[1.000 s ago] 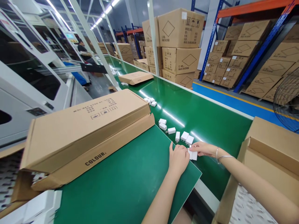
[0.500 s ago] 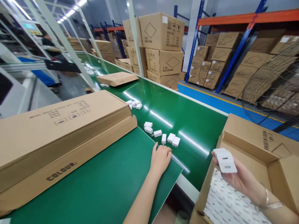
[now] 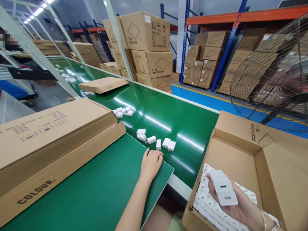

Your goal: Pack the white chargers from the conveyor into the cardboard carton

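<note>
My right hand [image 3: 237, 203] is wrapped round white USB wall chargers [image 3: 223, 189], two of which show their USB slots facing me. It hovers over an open cardboard carton [image 3: 234, 144], whose lower part holds rows of white chargers [image 3: 208, 208]. My left hand [image 3: 151, 163] lies on the far edge of a green board [image 3: 96, 179], fingers somewhat spread, holding nothing that I can see. Just beyond its fingertips a charger [image 3: 158, 144] stands on the green conveyor belt [image 3: 185, 115]. Several more loose chargers [image 3: 144, 136] lie beside that one, some with their prongs showing.
A long cardboard box [image 3: 55, 128] marked COLOUR covers the board's left side. Farther along the belt are another charger cluster [image 3: 123, 111] and a flat carton [image 3: 103, 84]. Stacked cartons [image 3: 151, 64] stand behind the belt, with a large caged fan [image 3: 276, 70] at right.
The view has swung right, so most things sit farther left. My right hand, still gripping the chargers, is lower over the carton. My left hand stays at the board's edge.
</note>
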A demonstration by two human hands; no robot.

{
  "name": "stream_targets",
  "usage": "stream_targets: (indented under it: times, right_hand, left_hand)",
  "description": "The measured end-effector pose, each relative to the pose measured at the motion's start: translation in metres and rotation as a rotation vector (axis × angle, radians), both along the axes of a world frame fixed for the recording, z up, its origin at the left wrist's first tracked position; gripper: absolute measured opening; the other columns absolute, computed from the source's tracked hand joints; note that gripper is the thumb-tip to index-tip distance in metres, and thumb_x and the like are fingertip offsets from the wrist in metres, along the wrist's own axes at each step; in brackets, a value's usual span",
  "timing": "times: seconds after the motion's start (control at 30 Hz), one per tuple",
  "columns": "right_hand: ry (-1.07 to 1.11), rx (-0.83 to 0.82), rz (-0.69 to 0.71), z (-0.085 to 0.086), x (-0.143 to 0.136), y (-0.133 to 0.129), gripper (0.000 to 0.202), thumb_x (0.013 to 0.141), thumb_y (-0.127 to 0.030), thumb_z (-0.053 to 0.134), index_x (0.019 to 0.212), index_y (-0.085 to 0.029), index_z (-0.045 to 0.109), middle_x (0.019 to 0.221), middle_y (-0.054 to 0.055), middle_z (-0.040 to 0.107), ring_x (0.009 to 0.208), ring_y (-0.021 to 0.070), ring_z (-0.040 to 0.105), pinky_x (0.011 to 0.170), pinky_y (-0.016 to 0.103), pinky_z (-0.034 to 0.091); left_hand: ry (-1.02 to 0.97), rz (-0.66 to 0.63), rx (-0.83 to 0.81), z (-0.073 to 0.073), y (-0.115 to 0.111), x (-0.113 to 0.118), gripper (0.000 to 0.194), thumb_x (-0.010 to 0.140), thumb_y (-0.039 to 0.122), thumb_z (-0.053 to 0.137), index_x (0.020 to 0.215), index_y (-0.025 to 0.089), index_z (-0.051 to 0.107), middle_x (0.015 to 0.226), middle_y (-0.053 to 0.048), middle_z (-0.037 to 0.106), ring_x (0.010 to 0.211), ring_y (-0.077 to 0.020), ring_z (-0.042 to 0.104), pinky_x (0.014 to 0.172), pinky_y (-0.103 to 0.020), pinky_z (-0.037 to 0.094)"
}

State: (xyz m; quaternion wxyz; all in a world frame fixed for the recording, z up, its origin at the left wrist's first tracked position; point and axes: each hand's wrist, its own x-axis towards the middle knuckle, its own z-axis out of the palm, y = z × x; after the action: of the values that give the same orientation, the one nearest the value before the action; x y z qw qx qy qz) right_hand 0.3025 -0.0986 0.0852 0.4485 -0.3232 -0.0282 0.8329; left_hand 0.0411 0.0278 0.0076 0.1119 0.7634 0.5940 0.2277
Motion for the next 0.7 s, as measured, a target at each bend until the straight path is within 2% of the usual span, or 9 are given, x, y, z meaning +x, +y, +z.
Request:
stream_targets:
  times: [0.07, 0.2, 0.27, 0.33, 0.4, 0.47, 0.53, 0.6, 0.7]
  right_hand:
    - [-0.045, 0.019, 0.009, 0.001, -0.003, -0.003, 0.032, 0.075, -0.04, 0.067, 0.096, -0.016, 0.066, 0.094, 0.001, 0.064, 0.09, 0.0073, 0.058, 0.088, 0.014, 0.044]
    - [-0.404, 0.179, 0.118, 0.004, 0.015, -0.005, 0.042, 0.077, -0.053, 0.059, 0.102, -0.02, 0.062, 0.089, 0.004, 0.063, 0.076, 0.0142, 0.06, 0.058, 0.022, 0.051]
    - [-0.777, 0.368, 0.162, 0.005, 0.046, -0.003, 0.046, 0.077, -0.056, 0.056, 0.108, -0.022, 0.057, 0.093, 0.007, 0.062, 0.077, 0.0183, 0.059, 0.058, 0.027, 0.05]
    - [-1.272, 0.551, 0.178, 0.004, 0.089, -0.003, 0.048, 0.076, -0.055, 0.057, 0.113, -0.024, 0.052, 0.101, 0.008, 0.06, 0.085, 0.0228, 0.058, 0.07, 0.034, 0.05]
    - [-1.796, 0.593, 0.216, -0.002, 0.135, -0.007, 0.051, 0.073, -0.056, 0.057, 0.113, -0.025, 0.05, 0.101, 0.01, 0.061, 0.087, 0.0292, 0.058, 0.072, 0.042, 0.047]
    - [-2.169, 0.589, 0.254, -0.013, 0.173, -0.015, 0.048, 0.075, -0.058, 0.05, 0.11, -0.025, 0.05, 0.099, 0.012, 0.062, 0.088, 0.0351, 0.057, 0.077, 0.051, 0.043]
    - [-2.34, 0.705, 0.321, -0.027, 0.198, -0.028, 0.043, 0.078, -0.056, 0.047, 0.107, -0.026, 0.05, 0.101, 0.01, 0.062, 0.094, 0.0368, 0.056, 0.095, 0.06, 0.026]
    - [-2.371, 0.826, 0.393, -0.042, 0.209, -0.043, 0.034, 0.08, -0.052, 0.048, 0.105, -0.029, 0.049, 0.101, 0.006, 0.063, 0.094, 0.0348, 0.057, 0.105, 0.058, 0.002]
    - [-2.267, 0.811, 0.502, -0.061, 0.214, -0.064, 0.024, 0.079, -0.047, 0.053, 0.1, -0.037, 0.053, 0.096, 0.0, 0.064, 0.091, 0.0339, 0.059, 0.107, 0.054, -0.008]
  left_hand:
    - [0.005, 0.0, 0.001, 0.0, 0.0, 0.0, 0.031, 0.084, 0.02, 0.032, 0.076, 0.024, 0.061, 0.086, 0.002, 0.067, 0.089, -0.0153, 0.056, 0.106, -0.041, 0.02]
    - [-0.008, -0.003, -0.01, -0.001, 0.0, -0.003, 0.031, 0.085, 0.021, 0.031, 0.077, 0.024, 0.061, 0.089, 0.002, 0.067, 0.091, -0.0161, 0.057, 0.106, -0.042, 0.021]
    - [-0.037, -0.003, -0.027, -0.002, 0.001, -0.004, 0.031, 0.085, 0.022, 0.031, 0.08, 0.024, 0.061, 0.092, 0.001, 0.067, 0.093, -0.016, 0.057, 0.106, -0.042, 0.02]
    - [-0.072, 0.019, -0.041, -0.004, 0.004, -0.006, 0.029, 0.084, 0.022, 0.033, 0.088, 0.024, 0.061, 0.097, 0.001, 0.066, 0.096, -0.0162, 0.056, 0.107, -0.041, 0.02]
    - [-0.13, 0.087, -0.065, -0.006, 0.008, -0.007, 0.029, 0.082, 0.022, 0.035, 0.099, 0.022, 0.058, 0.1, -0.001, 0.065, 0.097, -0.0172, 0.056, 0.105, -0.04, 0.025]
    - [-0.204, 0.17, -0.102, -0.008, 0.013, -0.009, 0.032, 0.081, 0.021, 0.036, 0.108, 0.02, 0.054, 0.103, -0.004, 0.064, 0.098, -0.0182, 0.056, 0.099, -0.038, 0.034]
    - [-0.23, 0.229, -0.129, -0.01, 0.018, -0.009, 0.036, 0.08, 0.021, 0.036, 0.113, 0.017, 0.051, 0.108, -0.006, 0.062, 0.1, -0.0192, 0.056, 0.093, -0.036, 0.039]
    - [-0.175, 0.271, -0.125, -0.01, 0.022, -0.007, 0.04, 0.079, 0.022, 0.037, 0.117, 0.015, 0.047, 0.113, -0.009, 0.059, 0.104, -0.0211, 0.054, 0.093, -0.036, 0.039]
    - [-0.038, 0.344, -0.092, -0.005, 0.027, 0.0, 0.05, 0.08, 0.029, 0.04, 0.126, 0.01, 0.04, 0.121, -0.014, 0.052, 0.114, -0.0259, 0.047, 0.096, -0.039, 0.035]
